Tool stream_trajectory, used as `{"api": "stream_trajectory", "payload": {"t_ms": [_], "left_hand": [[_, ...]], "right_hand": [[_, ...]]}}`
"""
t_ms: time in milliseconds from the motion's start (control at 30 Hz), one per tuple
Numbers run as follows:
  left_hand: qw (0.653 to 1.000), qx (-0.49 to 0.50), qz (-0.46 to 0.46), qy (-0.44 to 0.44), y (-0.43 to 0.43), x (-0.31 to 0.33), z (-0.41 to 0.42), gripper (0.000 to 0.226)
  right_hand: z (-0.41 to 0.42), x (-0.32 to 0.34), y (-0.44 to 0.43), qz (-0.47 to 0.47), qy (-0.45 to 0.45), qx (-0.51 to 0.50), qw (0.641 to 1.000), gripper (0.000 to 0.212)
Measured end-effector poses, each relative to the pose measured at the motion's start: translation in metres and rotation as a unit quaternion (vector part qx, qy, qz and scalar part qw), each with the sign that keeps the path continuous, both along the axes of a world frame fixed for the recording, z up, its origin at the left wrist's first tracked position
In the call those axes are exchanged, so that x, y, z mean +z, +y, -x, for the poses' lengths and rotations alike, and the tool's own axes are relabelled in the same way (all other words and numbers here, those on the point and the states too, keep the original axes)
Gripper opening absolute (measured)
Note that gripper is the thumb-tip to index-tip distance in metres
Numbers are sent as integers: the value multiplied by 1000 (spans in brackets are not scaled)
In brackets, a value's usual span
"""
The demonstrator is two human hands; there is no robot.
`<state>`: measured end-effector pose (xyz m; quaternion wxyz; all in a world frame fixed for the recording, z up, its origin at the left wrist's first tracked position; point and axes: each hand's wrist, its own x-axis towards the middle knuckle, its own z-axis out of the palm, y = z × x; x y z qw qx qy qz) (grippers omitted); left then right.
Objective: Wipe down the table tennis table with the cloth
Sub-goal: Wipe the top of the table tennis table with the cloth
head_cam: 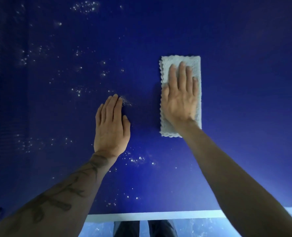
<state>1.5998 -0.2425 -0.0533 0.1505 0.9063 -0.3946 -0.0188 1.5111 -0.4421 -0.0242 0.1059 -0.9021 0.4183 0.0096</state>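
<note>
Now the right hand [180, 98] presses the cloth [195, 65], left hand [111, 124] on the table [244, 100], each grip flat-fingered.

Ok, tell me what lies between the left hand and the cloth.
Head view: bare blue table, with a few white specks by the left hand.

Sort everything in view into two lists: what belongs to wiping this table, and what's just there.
Part of the job:
- cloth
- right hand, pressing flat on the cloth
- table
- white specks scattered over its left part
- left hand, resting flat on the table

Just there:
- floor below the table's white edge
- the person's feet
</note>
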Motion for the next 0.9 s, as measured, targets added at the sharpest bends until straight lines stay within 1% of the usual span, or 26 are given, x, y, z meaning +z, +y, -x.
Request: {"api": "stream_trajectory", "payload": {"t_ms": [33,100,167,200,233,333,400,467,500,567,633,667,700,733,800,900], "left_hand": [[1000,1,1,3,0,0,0,54],[1000,-3,2,6,-1,1,0,54],[1000,-8,-5,10,0,2,0,55],[1000,-9,-7,15,1,3,-1,55],[1000,-9,-8,20,1,4,-1,55],[1000,-7,-8,25,1,5,0,54],[1000,-5,-3,24,0,6,0,54],[1000,-4,-1,23,0,7,0,54],[1000,-6,-3,22,0,7,1,53],[1000,-11,-4,23,0,8,1,54],[1000,-13,-4,28,1,9,1,53],[999,-13,-5,31,1,9,1,53],[999,-12,-5,32,1,10,1,53],[999,-12,-5,32,0,10,0,52],[999,-10,-8,35,-1,11,1,52],[999,-13,-10,33,0,11,1,52]], "right_hand": [[-6,0,12,-3,-3,9,1000,64],[-2,-2,49,3,1,81,997,64],[26,-4,76,6,8,165,986,62],[43,-5,78,6,6,178,984,61],[58,-6,71,6,7,165,986,60],[79,-4,33,29,21,61,998,59],[66,-1,13,22,19,-3,1000,60],[40,-1,14,13,-3,-39,999,62],[29,-2,23,8,-6,-36,999,63],[18,-3,56,4,-4,21,1000,64],[32,-5,93,-1,3,111,994,62],[46,-5,102,-5,5,142,990,61],[63,-6,103,-8,6,152,988,61],[77,-5,96,-8,8,139,990,61],[97,-2,68,9,18,77,997,61],[86,1,29,19,18,-18,999,61]]}}
